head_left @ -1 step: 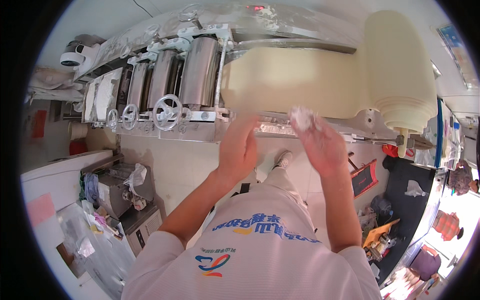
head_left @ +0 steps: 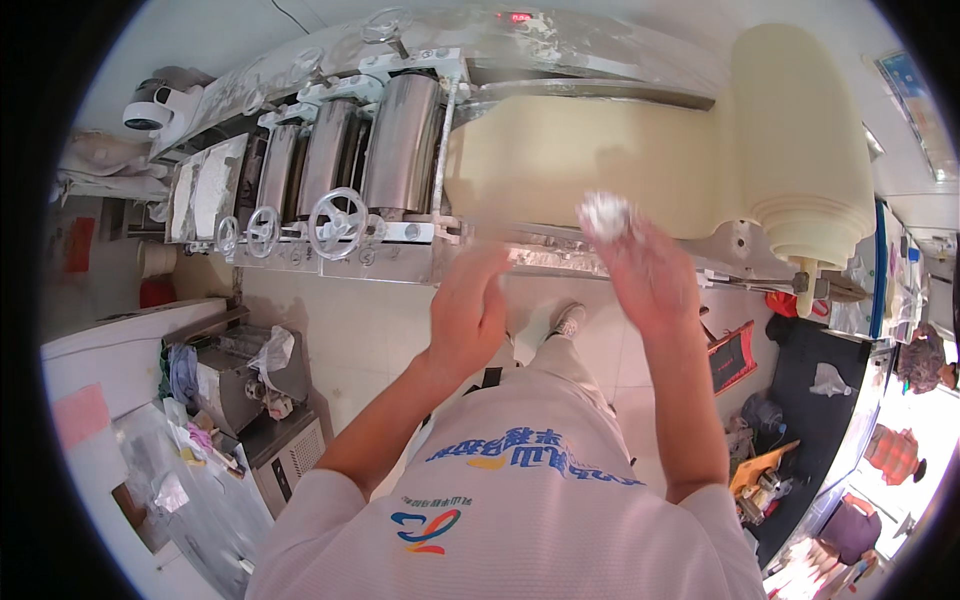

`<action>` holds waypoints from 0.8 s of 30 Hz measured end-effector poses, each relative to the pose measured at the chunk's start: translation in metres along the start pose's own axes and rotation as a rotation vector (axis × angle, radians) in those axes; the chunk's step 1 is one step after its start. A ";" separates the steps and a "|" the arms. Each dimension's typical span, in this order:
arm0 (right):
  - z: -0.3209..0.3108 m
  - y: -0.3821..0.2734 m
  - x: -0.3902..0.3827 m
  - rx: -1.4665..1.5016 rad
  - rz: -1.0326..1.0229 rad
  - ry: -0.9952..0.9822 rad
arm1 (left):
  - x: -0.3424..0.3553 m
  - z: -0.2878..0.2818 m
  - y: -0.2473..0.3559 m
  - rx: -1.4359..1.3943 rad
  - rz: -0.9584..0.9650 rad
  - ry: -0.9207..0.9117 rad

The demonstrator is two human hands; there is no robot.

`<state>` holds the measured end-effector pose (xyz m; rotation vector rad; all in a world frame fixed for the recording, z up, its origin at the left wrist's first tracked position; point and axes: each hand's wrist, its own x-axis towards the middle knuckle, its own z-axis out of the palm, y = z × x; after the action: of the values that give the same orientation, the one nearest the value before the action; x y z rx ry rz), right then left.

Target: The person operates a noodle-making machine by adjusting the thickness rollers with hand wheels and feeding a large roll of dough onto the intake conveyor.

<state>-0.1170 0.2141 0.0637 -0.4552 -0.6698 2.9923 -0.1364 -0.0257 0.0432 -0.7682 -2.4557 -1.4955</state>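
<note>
A wide pale dough sheet (head_left: 590,160) lies along the machine's bed, and its far right end is wound into a thick dough roll (head_left: 800,130). Over the sheet's near edge my right hand (head_left: 652,270) is closed around a white, powdery clump (head_left: 607,215) that looks like flour, and motion blurs its fingers. To its left, at the machine's front edge, my left hand (head_left: 470,305) holds nothing. Its fingers stretch forward, their tips blurred. Left of the sheet stand several steel rollers (head_left: 400,140) with handwheels (head_left: 337,222) on the near side.
The metal front rail (head_left: 560,255) of the machine runs between my body and the sheet. A rod end (head_left: 803,285) sticks out under the dough roll. Behind on the left is a metal machine (head_left: 235,385); on the right stands a dark counter (head_left: 815,400). Other people (head_left: 890,450) are at the far right.
My right hand has moved slightly forward over the dough sheet with the white clump. My left hand has shifted a little to the left, away from it.
</note>
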 end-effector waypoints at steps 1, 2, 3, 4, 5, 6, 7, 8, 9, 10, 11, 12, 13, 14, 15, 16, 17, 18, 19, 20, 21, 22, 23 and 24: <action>0.005 -0.001 0.023 -0.193 -0.045 -0.033 | -0.014 -0.010 0.001 0.009 -0.041 -0.005; 0.011 -0.002 0.046 -0.385 -0.090 -0.065 | -0.027 -0.017 0.002 0.018 -0.085 -0.009; 0.015 -0.003 0.064 -0.765 -0.062 -0.147 | -0.039 -0.022 0.001 0.035 -0.094 -0.005; 0.020 -0.004 0.083 -1.143 -0.035 -0.232 | -0.050 -0.025 -0.002 0.053 -0.104 0.000; 0.024 -0.005 0.102 -1.523 -0.013 -0.313 | -0.059 -0.025 -0.006 0.067 -0.109 0.002; 0.008 -0.002 0.127 -1.831 -0.227 -0.500 | -0.066 -0.024 -0.008 0.075 -0.129 0.012; -0.025 0.003 0.152 -2.126 -0.462 -0.679 | -0.072 -0.022 -0.008 0.078 -0.142 0.012; -0.043 0.008 0.168 -2.400 -0.720 -0.874 | -0.077 -0.021 -0.010 0.087 -0.159 0.018; -0.042 0.019 0.175 -2.405 -0.720 -0.840 | -0.084 -0.019 -0.013 0.093 -0.184 0.025; -0.035 0.034 0.180 -2.414 -0.724 -0.805 | -0.089 -0.016 -0.015 0.097 -0.207 0.035; -0.028 0.050 0.185 -2.424 -0.727 -0.766 | -0.092 -0.013 -0.018 0.099 -0.227 0.042; -0.006 0.071 0.183 -2.435 -0.468 -0.894 | -0.096 -0.009 -0.020 0.067 -0.265 0.049; 0.011 0.080 0.177 -2.431 -0.202 -0.996 | -0.099 -0.006 -0.020 0.059 -0.270 0.040; -0.045 0.088 0.198 -2.246 -0.898 -1.421 | -0.100 -0.003 -0.022 0.049 -0.272 0.028; -0.034 0.083 0.199 -2.299 -0.692 -1.350 | -0.104 -0.003 -0.026 0.057 -0.296 0.034; -0.006 0.073 0.194 -2.342 -0.484 -1.276 | -0.108 -0.006 -0.030 0.057 -0.314 0.043; 0.006 0.067 0.188 -2.371 -0.274 -1.193 | -0.115 -0.010 -0.032 0.058 -0.334 0.047; -0.015 0.044 0.198 -2.361 -0.376 -0.906 | -0.119 -0.013 -0.031 0.044 -0.342 0.037; -0.042 0.031 0.206 -2.439 -0.675 -0.665 | -0.119 -0.015 -0.034 0.043 -0.337 0.033; -0.052 0.035 0.205 -2.519 -0.766 -0.523 | -0.122 -0.019 -0.039 0.051 -0.338 0.035; -0.056 0.042 0.200 -2.590 -0.853 -0.385 | -0.127 -0.022 -0.042 0.059 -0.346 0.042; -0.041 0.053 0.195 -2.609 -0.698 -0.557 | -0.127 -0.022 -0.046 0.052 -0.349 0.020; -0.027 0.074 0.193 -2.614 -0.537 -0.723 | -0.127 -0.021 -0.050 0.044 -0.352 -0.004; -0.013 0.093 0.189 -2.602 -0.367 -0.879 | -0.128 -0.021 -0.051 0.036 -0.355 -0.034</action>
<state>-0.2922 0.1552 -0.0387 0.9320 -3.1528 0.0703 -0.0548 -0.1064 -0.0364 -0.3641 -2.7457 -1.5505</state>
